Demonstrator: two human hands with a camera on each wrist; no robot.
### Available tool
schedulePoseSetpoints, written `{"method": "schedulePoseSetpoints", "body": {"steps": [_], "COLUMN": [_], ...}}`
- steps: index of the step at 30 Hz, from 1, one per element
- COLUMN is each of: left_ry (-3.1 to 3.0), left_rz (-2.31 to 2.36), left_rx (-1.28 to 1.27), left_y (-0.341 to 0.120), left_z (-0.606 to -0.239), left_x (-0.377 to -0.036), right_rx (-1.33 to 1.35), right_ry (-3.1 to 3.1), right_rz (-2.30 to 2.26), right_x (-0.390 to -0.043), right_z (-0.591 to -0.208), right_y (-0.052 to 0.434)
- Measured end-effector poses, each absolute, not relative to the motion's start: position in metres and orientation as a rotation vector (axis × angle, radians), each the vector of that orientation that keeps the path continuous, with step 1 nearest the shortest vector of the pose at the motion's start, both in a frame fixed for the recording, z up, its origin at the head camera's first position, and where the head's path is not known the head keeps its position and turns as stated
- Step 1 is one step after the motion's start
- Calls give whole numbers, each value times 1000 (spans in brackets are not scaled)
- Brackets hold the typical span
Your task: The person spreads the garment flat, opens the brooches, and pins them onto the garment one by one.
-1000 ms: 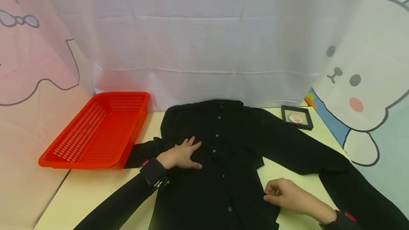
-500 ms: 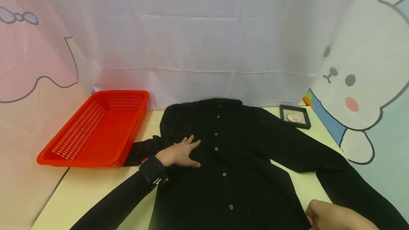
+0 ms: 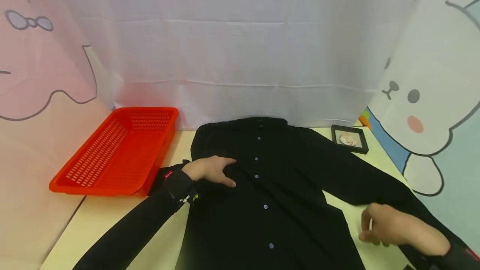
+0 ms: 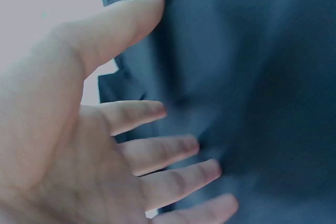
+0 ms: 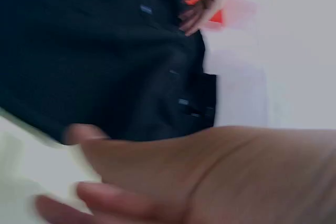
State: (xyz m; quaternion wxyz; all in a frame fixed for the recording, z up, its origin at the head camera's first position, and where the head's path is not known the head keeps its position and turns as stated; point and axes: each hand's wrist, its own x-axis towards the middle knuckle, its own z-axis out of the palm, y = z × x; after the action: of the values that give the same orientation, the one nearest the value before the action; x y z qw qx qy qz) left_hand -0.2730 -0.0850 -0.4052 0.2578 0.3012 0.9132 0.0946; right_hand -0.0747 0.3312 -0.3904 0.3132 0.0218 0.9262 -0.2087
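Observation:
A black button-up shirt (image 3: 300, 166) lies spread with its front facing up and its collar at the far end. Over the left chest area is my left hand (image 3: 211, 169), thumb spread apart. The left wrist view shows its fingers (image 4: 157, 153) loosely extended over the dark cloth. Off the shirt's right side, between the hem and the long right sleeve (image 3: 360, 178), my right hand (image 3: 388, 224) hovers with loosely bent fingers and nothing in them. It is blurred in the right wrist view. The other sleeve (image 3: 163, 175) is partly hidden by the basket and my left arm.
A red plastic basket (image 3: 131, 153) with perforated walls stands on the left of the pale yellow table (image 3: 157, 236). A small black frame (image 3: 350, 138) lies at the back right, near the sleeve. White sheets with cartoon prints hang behind and at both sides.
My right hand drew the shirt's lower right side outward, then let go and rose slightly. That side now lies flatter and wider. My left hand has stayed over the chest, its fingers less splayed.

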Motion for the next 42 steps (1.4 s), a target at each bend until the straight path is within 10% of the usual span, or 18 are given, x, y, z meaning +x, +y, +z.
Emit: {"method": "schedulePoseSetpoints", "body": {"steps": [10, 20, 42], "left_ry": [2754, 2696, 2544], "left_rz": [395, 265, 168], "left_rx": [943, 855, 627], "left_y": [-75, -52, -42], "left_z": [-361, -403, -433], "left_x": [-313, -340, -346], "right_rx": [-415, -409, -190], "right_ry": [2882, 2745, 2578], "right_rz": [-634, -589, -360], "right_x": [-173, -260, -303], "right_z": [-333, -393, -437], "right_y": [316, 271, 271]}}
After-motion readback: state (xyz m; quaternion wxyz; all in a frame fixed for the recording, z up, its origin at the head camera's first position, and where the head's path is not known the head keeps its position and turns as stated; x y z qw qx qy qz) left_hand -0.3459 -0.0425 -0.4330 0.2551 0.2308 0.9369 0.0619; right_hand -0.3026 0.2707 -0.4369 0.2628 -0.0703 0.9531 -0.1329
